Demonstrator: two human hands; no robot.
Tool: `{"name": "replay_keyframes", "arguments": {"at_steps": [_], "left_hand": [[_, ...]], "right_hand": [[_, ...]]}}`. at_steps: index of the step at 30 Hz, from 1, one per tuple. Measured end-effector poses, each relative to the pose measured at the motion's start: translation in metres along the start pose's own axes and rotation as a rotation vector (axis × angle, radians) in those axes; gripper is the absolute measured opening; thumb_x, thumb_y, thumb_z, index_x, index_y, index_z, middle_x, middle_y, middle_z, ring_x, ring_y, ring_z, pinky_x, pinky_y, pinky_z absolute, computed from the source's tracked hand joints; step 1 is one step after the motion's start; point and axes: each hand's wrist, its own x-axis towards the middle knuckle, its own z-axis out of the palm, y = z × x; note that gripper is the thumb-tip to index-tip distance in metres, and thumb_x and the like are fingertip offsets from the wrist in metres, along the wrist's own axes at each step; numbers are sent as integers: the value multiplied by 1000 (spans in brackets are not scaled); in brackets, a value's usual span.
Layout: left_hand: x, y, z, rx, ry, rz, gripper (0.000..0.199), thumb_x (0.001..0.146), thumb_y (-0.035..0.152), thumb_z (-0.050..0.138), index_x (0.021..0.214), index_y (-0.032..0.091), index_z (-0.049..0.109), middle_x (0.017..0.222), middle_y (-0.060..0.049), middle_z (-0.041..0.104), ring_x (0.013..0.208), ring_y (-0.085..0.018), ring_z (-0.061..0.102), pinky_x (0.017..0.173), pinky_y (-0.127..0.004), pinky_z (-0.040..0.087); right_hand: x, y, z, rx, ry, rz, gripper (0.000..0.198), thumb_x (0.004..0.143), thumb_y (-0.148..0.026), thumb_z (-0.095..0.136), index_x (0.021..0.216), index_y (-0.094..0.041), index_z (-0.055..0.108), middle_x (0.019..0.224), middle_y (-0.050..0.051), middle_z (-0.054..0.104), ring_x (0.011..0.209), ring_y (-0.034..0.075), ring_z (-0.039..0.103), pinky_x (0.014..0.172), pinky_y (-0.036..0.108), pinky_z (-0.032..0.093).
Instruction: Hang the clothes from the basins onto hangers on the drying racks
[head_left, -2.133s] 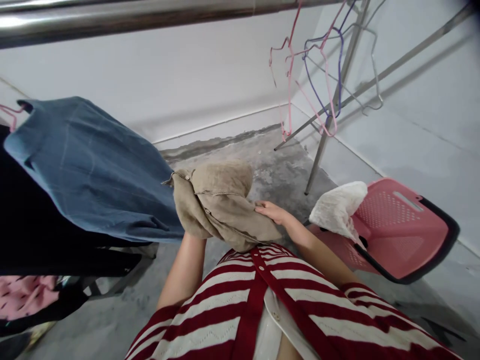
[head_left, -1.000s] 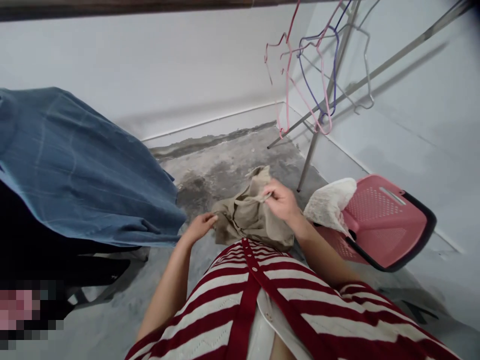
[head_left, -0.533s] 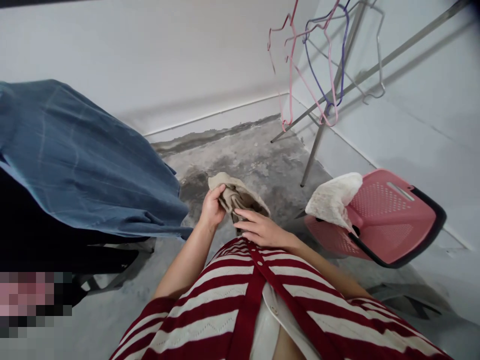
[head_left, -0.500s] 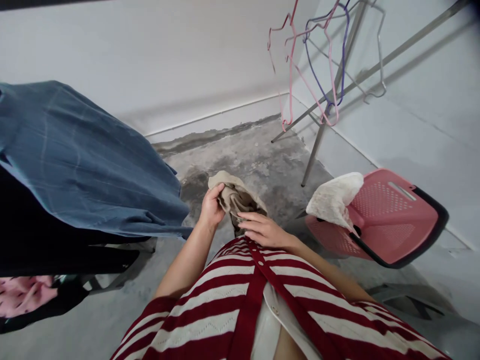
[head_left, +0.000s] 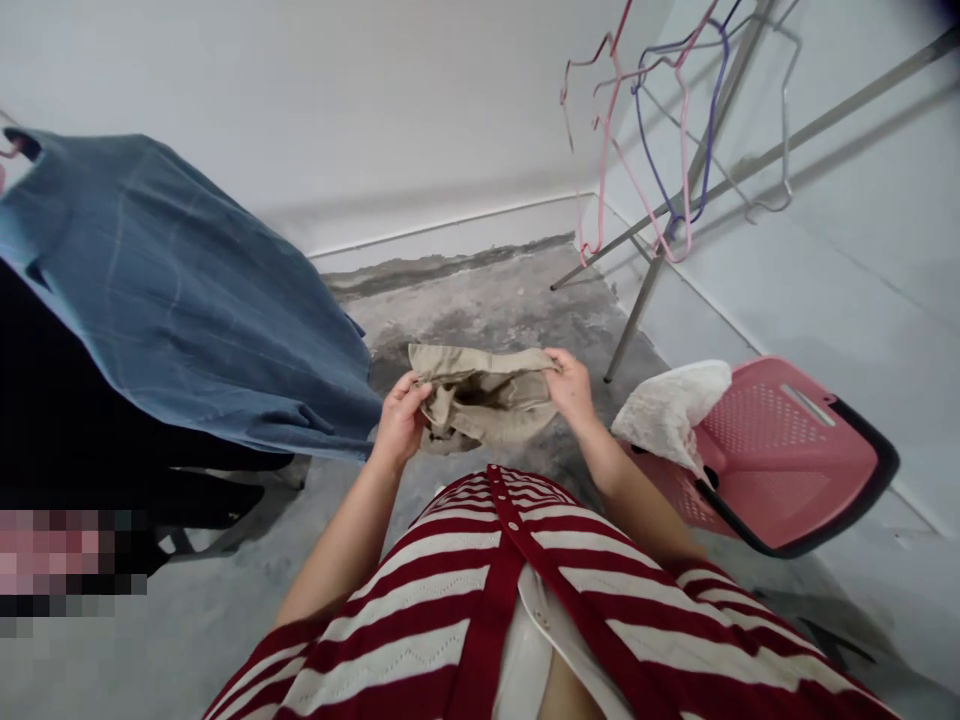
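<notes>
Between my hands is a khaki garment [head_left: 491, 395], its band-like edge stretched out and its opening facing up; the rest is bunched below, so I cannot tell its kind. My left hand [head_left: 402, 418] pinches its left end between thumb and fingers. Gripped at the opposite end, the cloth is also in my right hand [head_left: 571, 388]. Both hands are in front of my striped cardigan, above the concrete floor.
A blue shirt [head_left: 202, 290] hangs at left beside black clothing [head_left: 90, 410]. Several hangers [head_left: 682, 150] dangle from a metal rack [head_left: 637, 310] at upper right. Below them sits a pink basket [head_left: 795, 450] with a white cloth [head_left: 671, 405] over its rim.
My right hand has moved from the garment's lower side to its right end and closed on it. The bunched khaki cloth is now spread sideways between both hands.
</notes>
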Motion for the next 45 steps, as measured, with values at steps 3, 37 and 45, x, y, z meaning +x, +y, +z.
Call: {"name": "replay_keyframes", "arguments": {"at_steps": [3, 37, 45], "left_hand": [[-1, -17, -30, 175, 194, 63, 41, 61, 26, 75, 100, 21, 62, 86, 0, 66, 69, -12, 61, 63, -21, 48], [33, 23, 0, 1205, 333, 496, 50, 68, 12, 57, 117, 22, 59, 99, -9, 58, 98, -28, 57, 91, -35, 39], [53, 7, -12, 470, 488, 439, 14, 70, 18, 51, 82, 19, 58, 75, 2, 58, 70, -12, 54, 73, -22, 42]], "right_hand": [[13, -22, -6, 2, -128, -112, 30, 66, -21, 49, 89, -17, 66, 90, 4, 71, 86, 19, 63, 82, 31, 48], [-13, -6, -56, -583, -270, -236, 55, 77, -16, 46, 131, -27, 52, 119, 3, 65, 92, 24, 66, 79, 34, 50], [-18, -24, -44, -655, -380, -134, 43, 83, -19, 42, 122, -24, 58, 76, 3, 72, 70, 19, 66, 64, 27, 45]]}}
